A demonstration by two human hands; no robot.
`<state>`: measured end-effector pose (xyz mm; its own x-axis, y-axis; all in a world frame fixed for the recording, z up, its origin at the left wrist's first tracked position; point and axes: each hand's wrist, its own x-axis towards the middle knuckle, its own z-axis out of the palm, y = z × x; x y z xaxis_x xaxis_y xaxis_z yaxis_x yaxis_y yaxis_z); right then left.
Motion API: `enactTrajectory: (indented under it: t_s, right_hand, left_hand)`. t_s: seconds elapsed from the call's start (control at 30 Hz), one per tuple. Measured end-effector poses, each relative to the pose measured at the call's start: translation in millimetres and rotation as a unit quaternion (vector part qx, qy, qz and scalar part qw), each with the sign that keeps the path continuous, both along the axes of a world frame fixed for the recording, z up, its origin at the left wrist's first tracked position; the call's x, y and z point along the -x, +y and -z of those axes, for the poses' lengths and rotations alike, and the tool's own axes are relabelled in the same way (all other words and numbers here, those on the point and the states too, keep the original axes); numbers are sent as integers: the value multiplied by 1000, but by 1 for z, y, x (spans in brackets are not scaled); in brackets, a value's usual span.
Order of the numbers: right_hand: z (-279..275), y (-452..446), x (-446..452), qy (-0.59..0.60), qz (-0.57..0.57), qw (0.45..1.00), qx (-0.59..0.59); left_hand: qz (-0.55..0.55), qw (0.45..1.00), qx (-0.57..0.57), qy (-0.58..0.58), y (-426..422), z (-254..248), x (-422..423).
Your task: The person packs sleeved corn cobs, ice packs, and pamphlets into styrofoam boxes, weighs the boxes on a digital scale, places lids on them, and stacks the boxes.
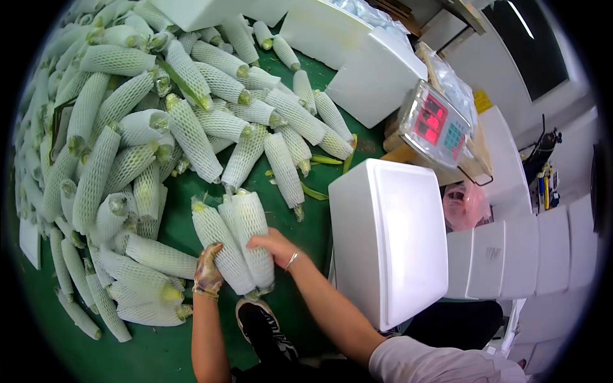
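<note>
Between my two hands is a bundle of net-wrapped corn cobs (237, 242), pale green under white foam mesh, held over the green surface. My left hand (208, 273), in a stained glove, is closed on the left side of the bundle. On the right side, my bare right hand (276, 247), with a bracelet at the wrist, grips the cobs with its thumb across the front one. Part of the fingers of both hands is hidden by the cobs. A large pile of similar wrapped cobs (121, 131) lies just beyond and to the left.
A white foam box (389, 242) stands right of my right forearm. Behind it is a scale with a red display (434, 121), near a pink plastic bag (466, 205). White foam panels (377, 76) line the back edge. A shoe (257, 313) shows below my hands.
</note>
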<state>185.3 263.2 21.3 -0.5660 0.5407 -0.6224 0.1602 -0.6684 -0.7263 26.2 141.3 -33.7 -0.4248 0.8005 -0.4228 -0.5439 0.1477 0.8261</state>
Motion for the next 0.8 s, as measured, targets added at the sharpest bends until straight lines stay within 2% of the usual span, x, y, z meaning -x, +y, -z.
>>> enactTrajectory:
  t_s: [0.03, 0.07, 0.17, 0.2, 0.23, 0.27, 0.3, 0.33, 0.37, 0.4, 0.47, 0.53, 0.57, 0.63, 0.67, 0.7, 0.73, 0.77, 0.8]
  right_hand:
    - [-11, -15, -3, 14, 26, 1000, 9]
    - [-26, -31, -6, 39, 56, 995, -74]
    - [-139, -66, -53, -24, 80, 977, -196]
    - [-170, -78, -79, -51, 96, 974, -198]
    - [-230, -87, -93, -67, 149, 961, -224]
    - [-255, -93, -119, -55, 179, 949, -254]
    - [-271, -95, -147, -42, 207, 935, -283]
    - [-284, -89, -169, -47, 232, 921, -309]
    - [-297, -80, -191, -53, 255, 906, -335]
    - [-296, -68, -216, -65, 253, 909, -324]
    - [-272, -39, -268, -76, 252, 930, -258]
    - [-229, -10, -312, -94, 264, 948, -150]
    - [-215, -3, -312, -81, 262, 952, -138]
    - [-195, 6, -308, -60, 275, 951, -130]
    - [-177, 14, -309, -130, 242, 934, -230]
    - [-158, 20, -311, -201, 208, 900, -325]
    - [-146, 21, -319, -274, 172, 851, -415]
    - [-159, 11, -300, -380, 214, 780, -449]
    - [-169, 6, -289, -400, 200, 716, -536]
  left_hand:
    - [-35, 948, 73, -309, 4, -2, 0]
    - [-23, 988, 25, -149, -10, 10, -9]
    - [47, 990, -104, -79, -19, -89, -36]
    - [89, 968, -128, -196, -16, -137, -49]
    - [183, 960, -119, -178, -12, -161, -69]
    - [245, 959, -58, -130, 2, -215, -93]
    - [262, 849, -122, -442, 11, -188, -126]
    - [328, 877, -175, -305, 18, -205, -152]
    - [384, 881, -223, -161, 37, -231, -180]
    - [428, 864, -265, -11, 55, -256, -206]
    - [456, 796, -319, 239, 75, -254, -244]
    - [457, 866, -170, 109, 98, -248, -275]
    - [423, 897, 11, -131, 107, -257, -283]
    - [467, 874, -34, 125, 126, -222, -291]
    - [480, 840, -54, 247, 132, -207, -293]
    - [420, 824, -77, 372, 127, -204, -293]
    - [356, 791, -103, 487, 119, -201, -296]
    - [288, 744, -137, 587, 112, -203, -302]
    - [216, 774, -244, 543, 103, -215, -294]
